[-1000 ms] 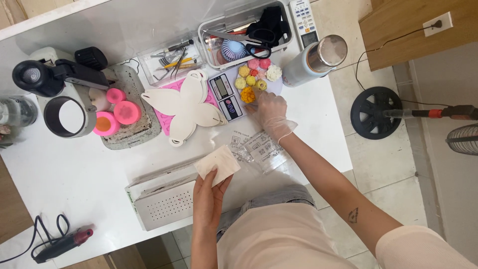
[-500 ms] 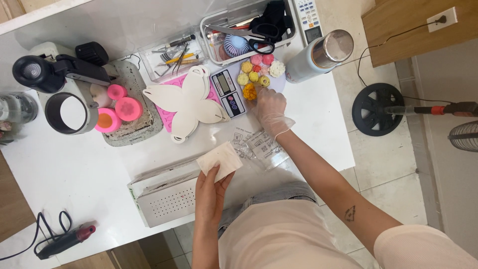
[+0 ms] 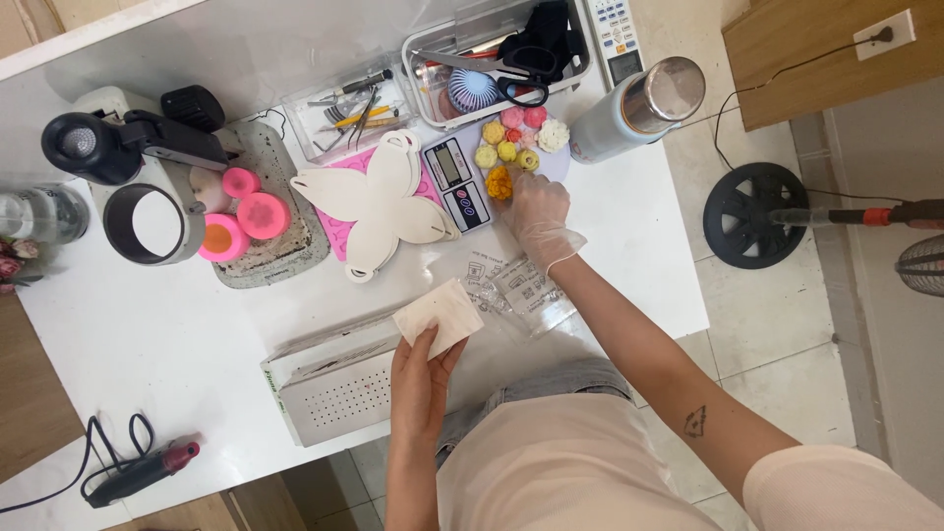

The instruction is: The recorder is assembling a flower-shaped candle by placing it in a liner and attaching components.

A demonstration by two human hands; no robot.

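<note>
My left hand (image 3: 421, 379) holds a small white square pad (image 3: 439, 317) over the near edge of the white table (image 3: 147, 344). My right hand (image 3: 536, 211), in a clear glove, reaches up to a white plate (image 3: 557, 162) of small flower-shaped pieces in yellow, pink and cream. Its fingers touch an orange-yellow piece (image 3: 500, 183) at the plate's near edge; whether they grip it is hidden. Crumpled clear plastic bags (image 3: 511, 290) lie below that wrist. A small digital scale (image 3: 457, 182) sits just left of the plate.
A cream butterfly-shaped mould (image 3: 379, 202) lies on a pink mat. Pink round pieces (image 3: 246, 211) rest on a grey tray. A perforated white box (image 3: 339, 379), a metal flask (image 3: 644, 108), a clear tool bin with scissors (image 3: 511, 54) and a glue gun (image 3: 138, 472) surround them.
My right hand has shifted slightly down to the plate's near edge onto the orange-yellow piece. My left hand keeps the white pad in about the same place.
</note>
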